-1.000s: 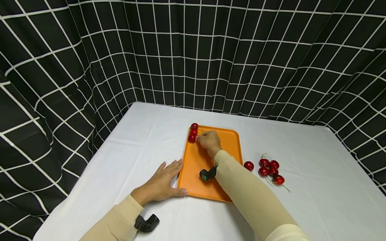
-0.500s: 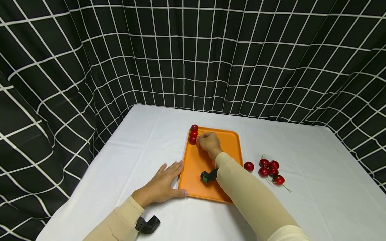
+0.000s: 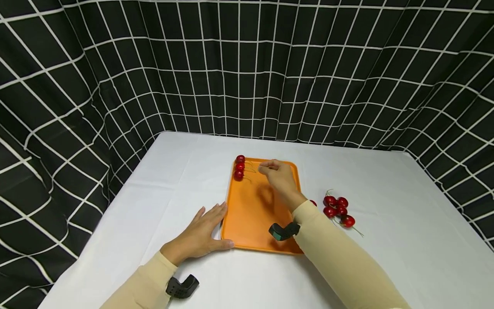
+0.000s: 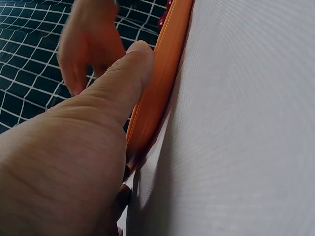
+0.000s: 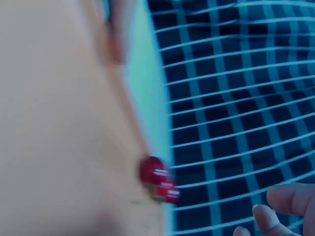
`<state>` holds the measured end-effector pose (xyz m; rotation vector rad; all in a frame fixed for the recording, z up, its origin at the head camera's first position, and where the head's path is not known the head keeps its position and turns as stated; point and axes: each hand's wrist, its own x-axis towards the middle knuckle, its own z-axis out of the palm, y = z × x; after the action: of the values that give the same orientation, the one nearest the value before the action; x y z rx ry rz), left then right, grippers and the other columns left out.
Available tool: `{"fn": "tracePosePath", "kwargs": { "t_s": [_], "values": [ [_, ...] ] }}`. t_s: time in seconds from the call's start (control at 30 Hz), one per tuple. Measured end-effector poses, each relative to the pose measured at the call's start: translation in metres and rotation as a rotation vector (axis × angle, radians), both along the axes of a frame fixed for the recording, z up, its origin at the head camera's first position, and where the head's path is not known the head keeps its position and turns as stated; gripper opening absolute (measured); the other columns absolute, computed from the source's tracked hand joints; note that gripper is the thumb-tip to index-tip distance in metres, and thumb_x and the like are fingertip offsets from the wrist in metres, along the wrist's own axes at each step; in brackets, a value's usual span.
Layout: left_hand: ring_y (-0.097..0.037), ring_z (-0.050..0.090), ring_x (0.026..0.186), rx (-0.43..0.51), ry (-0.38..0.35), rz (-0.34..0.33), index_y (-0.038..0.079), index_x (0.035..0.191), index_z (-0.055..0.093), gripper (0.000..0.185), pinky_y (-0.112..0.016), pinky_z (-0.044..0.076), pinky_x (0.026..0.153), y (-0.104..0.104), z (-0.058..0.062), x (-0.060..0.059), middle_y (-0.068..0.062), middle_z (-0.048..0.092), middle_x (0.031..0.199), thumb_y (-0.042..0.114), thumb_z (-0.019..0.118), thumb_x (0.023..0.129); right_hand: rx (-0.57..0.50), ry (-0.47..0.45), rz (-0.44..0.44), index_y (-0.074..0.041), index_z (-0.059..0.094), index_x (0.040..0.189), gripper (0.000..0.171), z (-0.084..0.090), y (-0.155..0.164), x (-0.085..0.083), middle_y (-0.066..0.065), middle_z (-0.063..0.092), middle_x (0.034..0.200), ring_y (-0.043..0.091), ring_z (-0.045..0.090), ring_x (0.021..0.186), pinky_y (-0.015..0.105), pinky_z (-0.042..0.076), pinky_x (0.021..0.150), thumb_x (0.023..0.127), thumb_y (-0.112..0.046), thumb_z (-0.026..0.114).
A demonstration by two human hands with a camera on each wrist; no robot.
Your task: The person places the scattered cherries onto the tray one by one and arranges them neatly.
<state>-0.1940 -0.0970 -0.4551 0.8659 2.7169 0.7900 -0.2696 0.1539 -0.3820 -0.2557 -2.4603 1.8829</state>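
My left hand (image 3: 200,238) rests at the near-left corner of an orange tray (image 3: 248,219), fingers spread along its left side. In the left wrist view, the thumb (image 4: 135,66) of that hand lies against the tray's rim (image 4: 162,73). Over the tray's upper right part hangs my right hand (image 3: 281,178), to the right of three red cherries (image 3: 239,175) lined up in the far-left corner with stems pointing right. The right wrist view shows its fingertips (image 5: 266,219) loosely bent and apart, holding nothing, away from the cherries (image 5: 155,172).
Several more cherries (image 3: 341,210) with stems lie bunched on the white table (image 3: 390,240) right of the tray. A single cherry (image 3: 313,202) peeks out from behind the right forearm. A black gridded curtain (image 3: 247,73) surrounds the table's back and sides.
My right hand has left the nearest cherry of the row and moved right and up, uncovering the stems. Left hand and tray keep their places; the head view has shifted slightly.
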Motion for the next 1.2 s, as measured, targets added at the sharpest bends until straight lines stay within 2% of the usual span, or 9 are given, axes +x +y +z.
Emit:
{"fn": "tracePosePath", "kwargs": {
  "t_s": [0.1,0.23,0.33,0.53,0.7,0.8,0.93,1.03,1.2],
  "values": [
    [-0.017,0.011,0.144,0.012,0.008,0.003,0.005,0.152,0.024,0.107,-0.043,-0.006,0.115,-0.002,0.004,-0.002,0.001,0.014,0.158,0.068,0.065,0.077,-0.066,0.079,-0.005,-0.007,0.068,0.108,0.02,0.024,0.02,0.023,0.009,0.063,0.108,0.024,0.052,0.108,0.039,0.04,0.092,0.092,-0.019,0.067],
    [-0.021,0.012,0.144,0.025,0.024,0.001,0.002,0.151,0.025,0.106,-0.046,-0.006,0.115,-0.005,0.004,-0.003,-0.002,0.016,0.158,0.067,0.066,0.077,-0.091,0.201,-0.079,-0.006,0.069,0.11,0.023,0.045,0.057,0.053,0.007,0.063,0.104,0.021,0.051,0.099,0.03,0.04,0.077,0.091,-0.019,0.069],
    [-0.022,0.013,0.144,0.032,0.025,-0.001,0.001,0.151,0.025,0.106,-0.047,-0.005,0.114,-0.007,0.001,-0.002,-0.003,0.016,0.158,0.066,0.066,0.078,-0.152,0.285,-0.154,-0.001,0.068,0.11,0.026,0.051,0.089,0.075,0.006,0.063,0.1,0.02,0.05,0.092,0.023,0.042,0.065,0.09,-0.018,0.071],
    [-0.024,0.015,0.144,0.054,0.03,-0.007,0.001,0.151,0.025,0.106,-0.047,-0.004,0.114,-0.006,-0.004,0.0,-0.004,0.018,0.158,0.065,0.067,0.078,-0.327,0.384,-0.304,0.004,0.07,0.102,0.022,0.035,0.148,0.114,0.006,0.063,0.094,0.017,0.052,0.081,0.017,0.044,0.057,0.084,-0.007,0.076],
    [-0.024,0.015,0.144,0.064,0.035,-0.021,0.001,0.151,0.025,0.105,-0.048,-0.003,0.114,0.002,-0.007,0.001,-0.005,0.019,0.158,0.064,0.067,0.078,-0.365,0.317,-0.38,0.003,0.072,0.101,0.022,0.007,0.186,0.137,0.002,0.066,0.093,0.013,0.053,0.079,0.016,0.045,0.054,0.081,-0.006,0.078],
    [-0.025,0.015,0.144,0.054,0.036,-0.026,0.001,0.151,0.025,0.105,-0.049,-0.003,0.114,0.002,-0.006,0.001,-0.006,0.019,0.157,0.064,0.067,0.079,-0.298,0.234,-0.382,0.001,0.072,0.103,0.025,-0.012,0.199,0.145,-0.002,0.067,0.091,0.012,0.053,0.079,0.017,0.043,0.056,0.082,-0.01,0.079],
    [-0.027,0.016,0.143,0.054,0.043,-0.024,-0.001,0.151,0.026,0.104,-0.049,-0.002,0.114,0.003,-0.004,0.003,-0.008,0.02,0.157,0.062,0.068,0.079,0.015,0.097,-0.336,0.0,0.071,0.107,0.031,-0.034,0.213,0.15,-0.005,0.066,0.088,0.011,0.053,0.073,0.021,0.041,0.052,0.086,-0.021,0.076],
    [-0.027,0.016,0.143,0.058,0.052,-0.022,-0.001,0.151,0.025,0.104,-0.049,-0.002,0.114,0.004,-0.003,0.003,-0.008,0.02,0.157,0.061,0.069,0.079,0.222,0.032,-0.276,0.001,0.07,0.109,0.036,-0.046,0.22,0.149,0.002,0.064,0.091,0.012,0.049,0.066,0.023,0.041,0.047,0.087,-0.026,0.074],
    [-0.027,0.016,0.143,0.052,0.049,-0.036,-0.001,0.151,0.024,0.105,-0.049,-0.002,0.114,0.008,-0.004,0.003,-0.01,0.02,0.157,0.061,0.068,0.08,0.36,0.022,-0.216,0.001,0.072,0.106,0.029,-0.06,0.225,0.147,0.015,0.062,0.106,0.017,0.05,0.077,0.025,0.044,0.056,0.088,-0.022,0.072]
  ]
}}
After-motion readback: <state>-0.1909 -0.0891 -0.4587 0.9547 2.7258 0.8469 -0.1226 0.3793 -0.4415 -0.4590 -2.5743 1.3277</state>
